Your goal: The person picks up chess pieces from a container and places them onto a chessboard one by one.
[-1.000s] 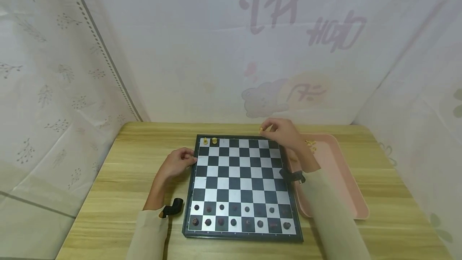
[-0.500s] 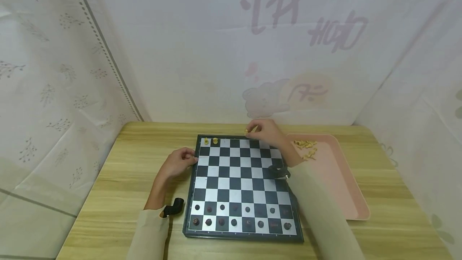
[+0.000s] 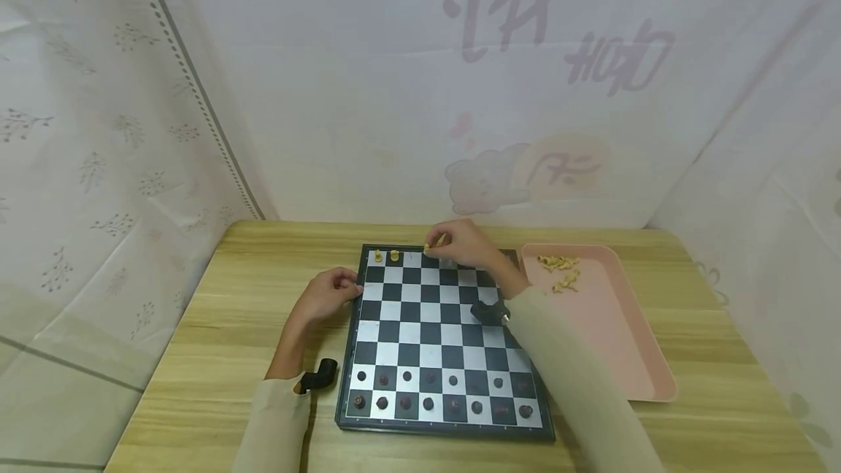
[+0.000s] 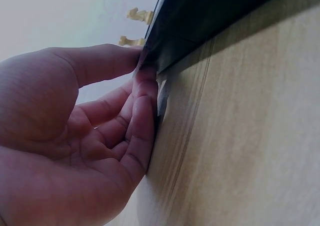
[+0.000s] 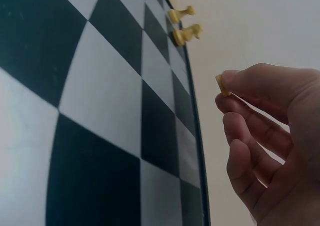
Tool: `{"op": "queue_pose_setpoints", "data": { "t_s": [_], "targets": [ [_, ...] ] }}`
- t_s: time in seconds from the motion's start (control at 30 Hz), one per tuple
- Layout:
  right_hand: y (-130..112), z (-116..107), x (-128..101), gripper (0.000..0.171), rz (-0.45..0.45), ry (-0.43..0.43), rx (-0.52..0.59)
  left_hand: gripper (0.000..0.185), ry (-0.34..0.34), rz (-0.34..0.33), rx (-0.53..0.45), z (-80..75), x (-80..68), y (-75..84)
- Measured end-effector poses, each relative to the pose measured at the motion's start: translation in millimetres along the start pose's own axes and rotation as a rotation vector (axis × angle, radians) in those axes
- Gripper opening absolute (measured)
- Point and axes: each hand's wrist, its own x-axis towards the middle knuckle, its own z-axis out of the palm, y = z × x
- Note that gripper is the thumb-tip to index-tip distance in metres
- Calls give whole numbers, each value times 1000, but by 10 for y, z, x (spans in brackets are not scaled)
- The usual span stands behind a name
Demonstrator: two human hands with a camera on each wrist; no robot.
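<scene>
A black-and-white chessboard (image 3: 410,333) lies on the table. At its left edge my left hand (image 3: 322,296) grips the rim, thumb on top and curled fingers against the side in the left wrist view. My right hand (image 3: 465,245) pinches a small yellow chess piece (image 5: 223,85) between thumb and index finger, above the board's far edge. Most of that piece is hidden by the fingertips. Two yellow chess pieces, one a knight (image 5: 187,34), stand side by side in the far left corner squares. Dark chess pieces (image 3: 428,404) fill most of the two nearest rows.
To the right of the board sits a pink tray (image 3: 647,341) with several yellow chess pieces (image 3: 558,263) lying in its far left part. The right forearm crosses over the board's right side and the tray's near left. A patterned cloth (image 3: 368,93) hangs behind the table (image 3: 223,298).
My right hand has travelled left along the board's far edge, carrying the yellow chess piece, and the tray's pieces are uncovered. The left hand keeps its place at the rim.
</scene>
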Motion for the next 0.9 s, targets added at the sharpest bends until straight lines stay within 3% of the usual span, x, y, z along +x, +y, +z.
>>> {"op": "queue_pose_setpoints", "data": {
  "t_s": [0.3, 0.9],
  "targets": [
    [-43, 184, 155, 5, -29, -50, -134, 34, 3, -3, -3, 0, 2, 7],
    [-36, 272, 228, 6, -64, -46, -218, 35, 4, -3, 8, 0, -10, 5]
  ]
}}
